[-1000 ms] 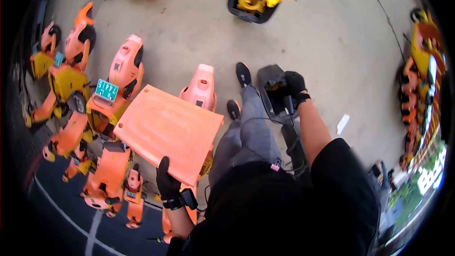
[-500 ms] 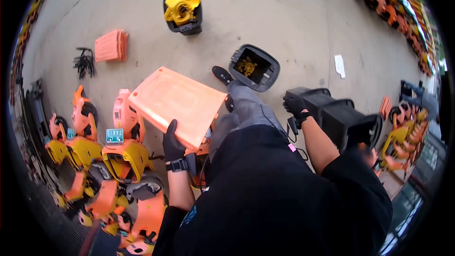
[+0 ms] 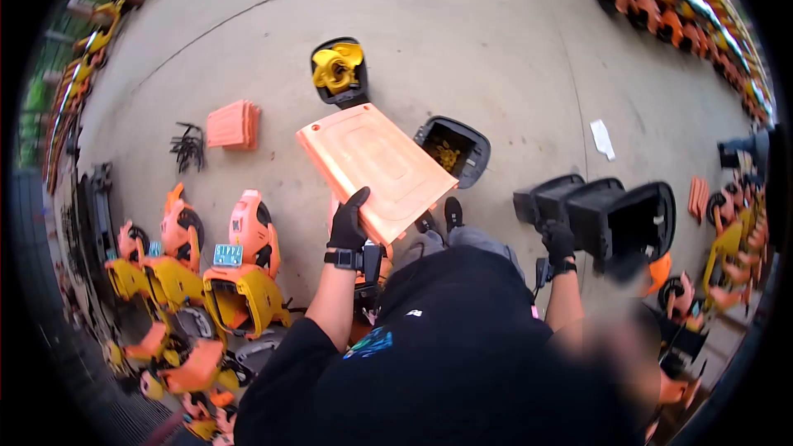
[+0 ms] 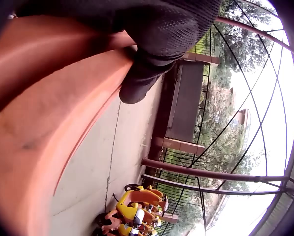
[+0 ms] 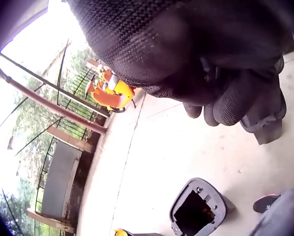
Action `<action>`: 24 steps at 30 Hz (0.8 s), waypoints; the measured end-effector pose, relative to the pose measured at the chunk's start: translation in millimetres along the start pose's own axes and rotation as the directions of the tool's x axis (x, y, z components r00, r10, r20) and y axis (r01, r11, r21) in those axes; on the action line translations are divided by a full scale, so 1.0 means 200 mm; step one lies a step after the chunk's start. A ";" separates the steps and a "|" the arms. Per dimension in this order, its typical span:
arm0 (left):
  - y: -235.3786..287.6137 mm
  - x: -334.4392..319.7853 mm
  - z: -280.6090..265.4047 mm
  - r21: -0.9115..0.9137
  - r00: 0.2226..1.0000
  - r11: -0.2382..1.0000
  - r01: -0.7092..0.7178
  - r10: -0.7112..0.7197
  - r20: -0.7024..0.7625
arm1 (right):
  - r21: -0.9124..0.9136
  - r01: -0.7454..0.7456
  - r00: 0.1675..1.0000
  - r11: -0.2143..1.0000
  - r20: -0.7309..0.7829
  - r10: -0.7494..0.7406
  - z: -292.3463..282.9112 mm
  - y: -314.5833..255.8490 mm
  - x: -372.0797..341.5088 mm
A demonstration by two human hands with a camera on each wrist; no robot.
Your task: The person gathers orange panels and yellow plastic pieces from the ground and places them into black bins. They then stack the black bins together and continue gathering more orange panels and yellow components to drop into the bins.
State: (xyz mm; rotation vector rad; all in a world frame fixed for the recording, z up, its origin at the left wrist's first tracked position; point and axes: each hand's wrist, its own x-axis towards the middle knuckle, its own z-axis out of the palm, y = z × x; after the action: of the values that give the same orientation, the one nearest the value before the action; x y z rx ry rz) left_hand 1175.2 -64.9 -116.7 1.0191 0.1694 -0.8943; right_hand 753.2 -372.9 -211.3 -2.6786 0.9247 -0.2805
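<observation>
In the head view my gloved left hand [image 3: 348, 227] grips the near edge of a flat orange panel [image 3: 380, 167], thumb over its top face. The panel slants in front of my body. The left wrist view shows the glove [image 4: 161, 39] at the rim of the orange panel [image 4: 63, 108]. My gloved right hand [image 3: 558, 241] hangs beside a row of black bins [image 3: 585, 208], its fingers loosely curled. Close up in the right wrist view, that hand [image 5: 186, 54] shows nothing in its visible fingers; whether it touches the bins, I cannot tell.
Ahead stand a black bin [image 3: 475, 162] with small yellow pieces inside and another bin [image 3: 337, 97] holding yellow parts. Stacked orange panels [image 3: 233, 125] and black parts [image 3: 188, 147] lie left. Orange and yellow scooters [image 3: 239, 297] line the left; more stand right. A white piece [image 3: 602, 139] lies on the floor.
The head view has turned, showing more floor ahead and the row of bins. My left hand still holds the panel, now more central and over the near floor bin's edge. The right hand appears lower.
</observation>
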 end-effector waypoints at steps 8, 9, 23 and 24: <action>0.16 0.14 0.12 -0.041 0.965 0.998 -0.043 0.031 -0.261 | 0.021 -0.040 0.999 0.999 0.008 0.040 -0.02 0.19 0.23; 0.19 0.13 0.12 -0.015 0.953 0.996 -0.084 0.076 -0.293 | -0.003 -0.104 0.994 0.995 -0.020 0.104 0.17 0.39 0.24; 0.50 0.32 -0.74 -0.181 0.681 0.885 -0.430 0.186 -0.709 | 0.756 -0.646 0.613 -0.106 0.597 0.518 0.51 -0.01 1.49; 0.53 0.36 -0.84 -0.204 0.671 0.875 -0.439 0.169 -0.722 | 0.748 -0.653 0.620 -0.114 0.615 0.487 0.51 -0.10 1.56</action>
State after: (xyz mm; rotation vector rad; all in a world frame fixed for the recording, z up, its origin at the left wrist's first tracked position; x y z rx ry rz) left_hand 1343.3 50.9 -175.4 0.9465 0.7483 -0.1080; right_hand 1034.8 -531.6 -273.7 -0.8710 1.1987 -0.2946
